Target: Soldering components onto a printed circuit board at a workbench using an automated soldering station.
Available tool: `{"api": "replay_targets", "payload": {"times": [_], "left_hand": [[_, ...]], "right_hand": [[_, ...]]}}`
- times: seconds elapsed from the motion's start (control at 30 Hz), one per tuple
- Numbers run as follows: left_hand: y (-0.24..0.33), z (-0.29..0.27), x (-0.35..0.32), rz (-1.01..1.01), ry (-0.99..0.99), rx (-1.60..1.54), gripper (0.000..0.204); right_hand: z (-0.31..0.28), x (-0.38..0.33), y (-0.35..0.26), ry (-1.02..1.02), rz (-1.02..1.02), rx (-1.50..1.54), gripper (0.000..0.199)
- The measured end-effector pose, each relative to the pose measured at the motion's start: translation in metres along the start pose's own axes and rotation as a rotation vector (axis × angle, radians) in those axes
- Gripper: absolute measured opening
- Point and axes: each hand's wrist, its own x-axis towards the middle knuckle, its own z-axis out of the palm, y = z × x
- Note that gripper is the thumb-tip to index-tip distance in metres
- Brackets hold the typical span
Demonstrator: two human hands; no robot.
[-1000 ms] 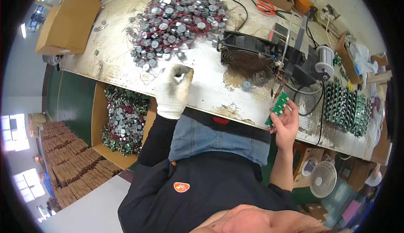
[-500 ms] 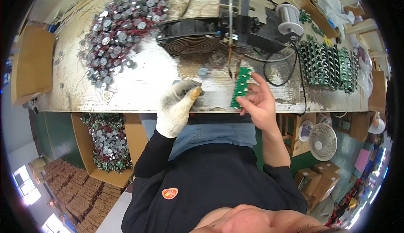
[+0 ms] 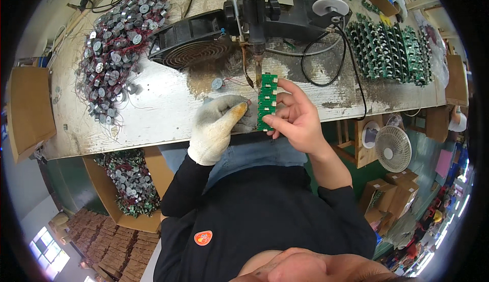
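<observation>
Left hand (image 3: 216, 121), head view: gloved, thumb and forefinger closed in a pinch, apparently on a thin reddish wire (image 3: 249, 101); too little shows to tell what else lies in the palm. Right hand (image 3: 298, 121): bare, gripping the green circuit board (image 3: 268, 103), thumb on its face near the lower end, other fingers on its right side and behind. Board stands lengthwise to the body, over the near part of the table (image 3: 158, 124), its upper end just by the soldering iron (image 3: 259, 63); whether they touch, cannot tell. A thin feed tube (image 3: 246, 68) ends left of the board's upper end. Handling, my judgement: best to hold the board low and flat, bare fingers well away from the iron, wrist quiet so the small parts on its face don't wander. Pinch the wire near its tip; a long free end would sway. Small moves from both hands, with the board as the steady reference, seem safer than chasing the wire with it. Watch the glove near the tube: fabric could snag. A loose metal disc (image 3: 217, 84) lies beyond the glove, red leads trailing toward the tube; worth leaving them unhooked. Black fan (image 3: 193, 52) farther back, apart from both hands.
</observation>
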Motion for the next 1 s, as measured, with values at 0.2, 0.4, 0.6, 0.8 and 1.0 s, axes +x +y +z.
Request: {"api": "replay_targets", "payload": {"times": [0.2, 0.4, 0.6, 0.8, 1.0], "left_hand": [[0.012, 0.008, 0.002, -0.101, 0.013, -0.053, 0.031], [0.008, 0.009, 0.007, -0.047, 0.016, -0.070, 0.025], [0.016, 0.014, 0.008, -0.049, 0.050, -0.054, 0.019], [0.018, 0.016, 0.010, -0.025, 0.086, -0.079, 0.018], [0.018, 0.016, 0.012, -0.022, 0.112, -0.061, 0.016]], "right_hand": [[0.000, 0.001, 0.004, -0.015, -0.022, 0.008, 0.069], [0.000, 0.000, 0.005, 0.005, -0.031, 0.001, 0.069], [0.000, -0.002, 0.005, 0.004, -0.037, -0.003, 0.069], [0.002, -0.001, 0.000, 0.006, -0.035, -0.003, 0.068], [0.003, 0.000, -0.002, 0.001, -0.059, -0.005, 0.066]]}}
